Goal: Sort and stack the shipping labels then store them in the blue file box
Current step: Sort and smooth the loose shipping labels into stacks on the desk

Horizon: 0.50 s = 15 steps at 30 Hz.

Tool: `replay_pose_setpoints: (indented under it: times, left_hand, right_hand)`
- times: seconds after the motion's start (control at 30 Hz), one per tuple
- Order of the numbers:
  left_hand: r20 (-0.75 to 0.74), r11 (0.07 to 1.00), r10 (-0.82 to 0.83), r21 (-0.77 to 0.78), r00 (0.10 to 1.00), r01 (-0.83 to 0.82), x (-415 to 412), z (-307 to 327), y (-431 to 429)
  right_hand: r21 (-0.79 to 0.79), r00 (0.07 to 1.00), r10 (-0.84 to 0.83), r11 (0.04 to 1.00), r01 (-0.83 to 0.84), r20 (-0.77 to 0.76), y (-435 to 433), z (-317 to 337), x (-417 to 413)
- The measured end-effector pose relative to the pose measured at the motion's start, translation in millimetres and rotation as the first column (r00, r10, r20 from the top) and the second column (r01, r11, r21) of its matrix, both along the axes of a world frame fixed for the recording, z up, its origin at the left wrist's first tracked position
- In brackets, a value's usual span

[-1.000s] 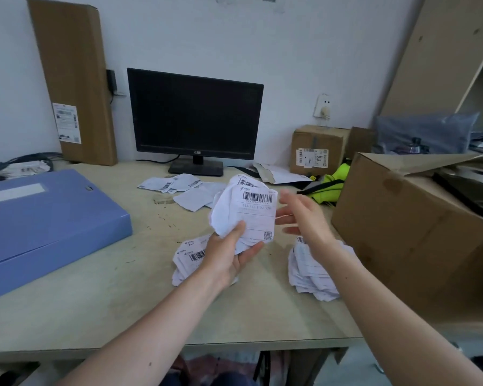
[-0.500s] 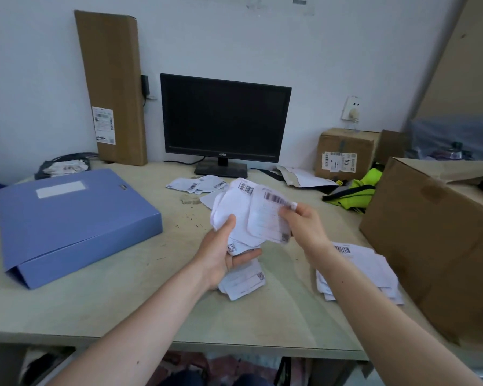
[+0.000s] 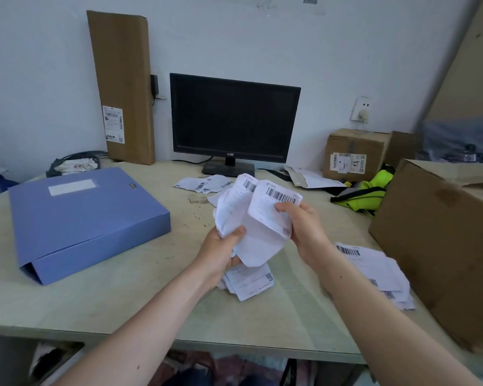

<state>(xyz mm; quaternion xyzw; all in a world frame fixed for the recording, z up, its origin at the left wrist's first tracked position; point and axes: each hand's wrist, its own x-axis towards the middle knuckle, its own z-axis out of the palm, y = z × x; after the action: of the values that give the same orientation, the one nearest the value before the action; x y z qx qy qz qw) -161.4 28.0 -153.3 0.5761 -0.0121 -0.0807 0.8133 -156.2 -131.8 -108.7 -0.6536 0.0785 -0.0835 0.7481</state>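
My left hand (image 3: 223, 246) grips a bundle of white shipping labels (image 3: 234, 210) above the desk's middle. My right hand (image 3: 304, 224) pinches the front label (image 3: 273, 210), barcode up, at its right edge. Under my hands a small pile of labels (image 3: 251, 282) lies on the desk. Another pile of labels (image 3: 374, 271) lies to the right, beside the big carton. Loose labels (image 3: 204, 185) sit in front of the monitor. The blue file box (image 3: 81, 218) lies shut on the desk at the left.
A large cardboard carton (image 3: 444, 246) stands at the right edge. A black monitor (image 3: 234, 118), a tall flat carton (image 3: 123, 84), a small carton (image 3: 352, 151) and a yellow-green bag (image 3: 365, 190) line the back. The desk's front edge (image 3: 151, 335) is near me.
My right hand has closed on the front label of the bundle and drawn it slightly right. The view has shifted left, so the blue file box sits further into the frame.
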Motion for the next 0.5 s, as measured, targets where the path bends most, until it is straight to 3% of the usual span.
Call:
replay_pose_setpoints:
  times: [0.1, 0.27, 0.5]
  left_hand:
    - [0.009, 0.999, -0.030, 0.022, 0.999, 0.030, -2.6, 0.2, 0.6]
    - [-0.001, 0.999, -0.036, -0.010, 0.999, 0.036, -0.2, -1.6, 5.3]
    - [-0.034, 0.986, 0.134, -0.090, 0.990, -0.137, 6.8, -8.6, 14.6]
  right_hand:
    - [0.012, 1.000, 0.001, 1.000, -0.001, 0.015, 3.1, 2.7, 1.4]
    - [0.103, 0.978, -0.163, 0.983, 0.151, 0.127, 2.7, 7.4, 2.0]
    - [0.205, 0.952, -0.247, 0.956, 0.209, 0.181, -0.6, 9.0, 2.1]
